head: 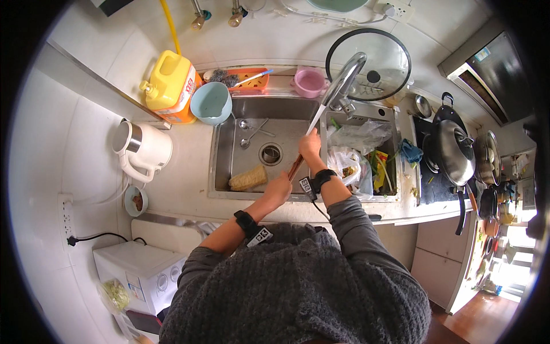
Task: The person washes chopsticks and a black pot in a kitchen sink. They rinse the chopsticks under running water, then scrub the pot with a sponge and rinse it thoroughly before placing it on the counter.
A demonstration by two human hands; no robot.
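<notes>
My left hand grips the near end of a bundle of brown chopsticks above the front edge of the steel sink basin. Around their far end is my right hand, directly under the chrome faucet, where a white stream or spout end reaches it. A loofah lies at the basin's front left. Several metal spoons rest on the basin floor, left of and behind the drain strainer.
The right basin holds plastic bags and scraps. Behind the sink stand a pink bowl, a glass lid and an orange tray. A blue-green bowl, yellow jug and white kettle stand left; a covered wok is right.
</notes>
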